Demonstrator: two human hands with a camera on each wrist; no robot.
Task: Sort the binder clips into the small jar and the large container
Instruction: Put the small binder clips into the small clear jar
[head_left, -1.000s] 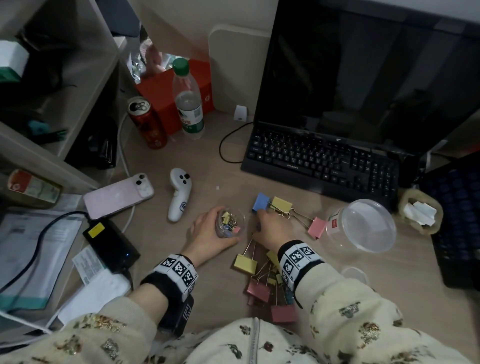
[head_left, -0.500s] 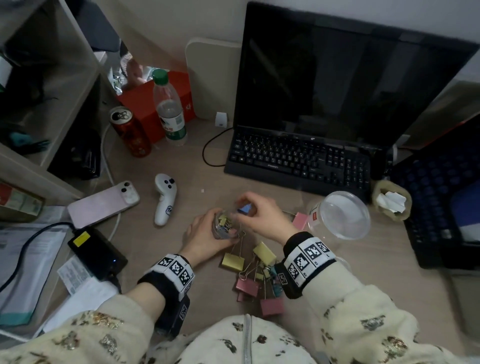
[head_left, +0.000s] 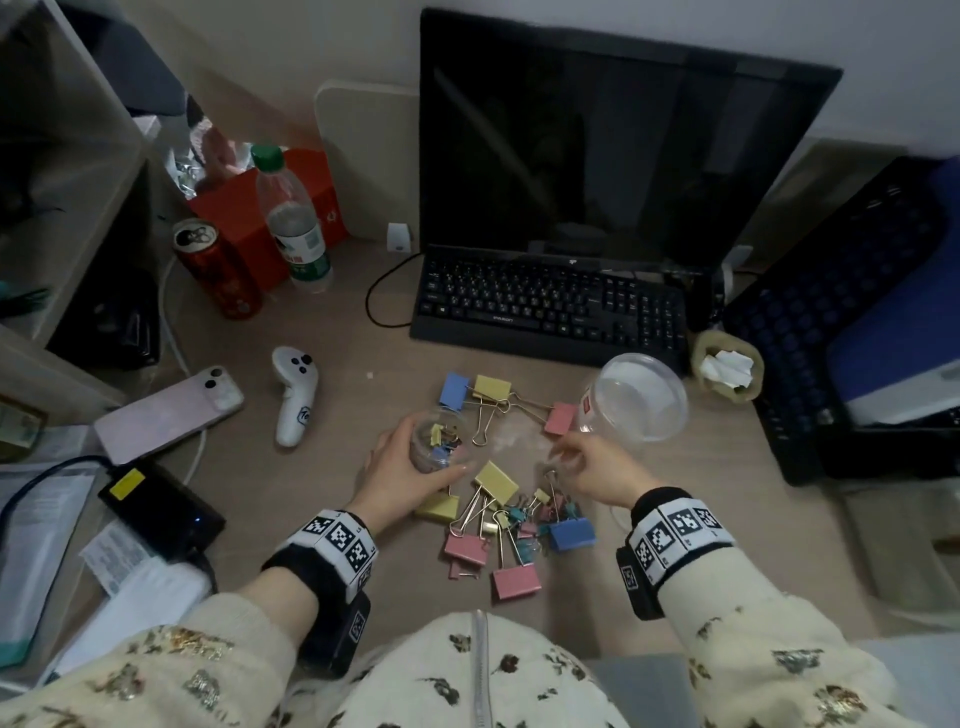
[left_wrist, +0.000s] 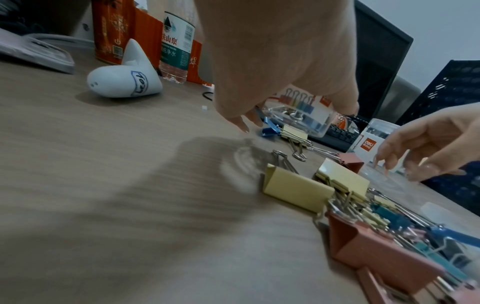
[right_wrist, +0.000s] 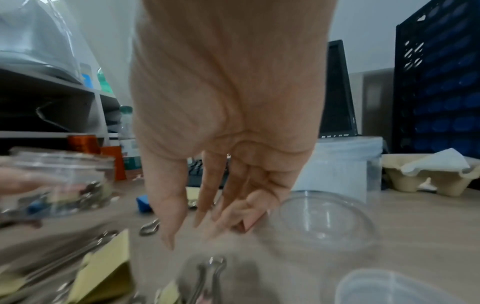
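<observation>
My left hand (head_left: 428, 454) grips the small clear jar (head_left: 439, 439), which holds several small binder clips. In the left wrist view the jar (left_wrist: 298, 118) shows just past the fingers. My right hand (head_left: 558, 453) is empty; its relaxed fingers (right_wrist: 168, 207) point down beside a clear round lid (right_wrist: 320, 222). The large clear container (head_left: 634, 397) with a red label stands open behind that hand. A pile of pink, yellow and blue clips (head_left: 511, 519) lies between my wrists. A blue clip (head_left: 454, 389), a yellow clip (head_left: 492, 387) and a pink clip (head_left: 560, 418) lie farther back.
A black keyboard (head_left: 545, 306) and monitor fill the back. A white controller (head_left: 293, 395), a pink phone (head_left: 166, 410), a red can (head_left: 218, 267) and a water bottle (head_left: 293, 223) stand at the left. A black crate (head_left: 831, 322) and a paper tray (head_left: 727, 371) are at the right.
My right hand picked a small blue clip from the desk, brought it over the jar, then swung right with nothing in it. My left hand kept hold of the jar.
</observation>
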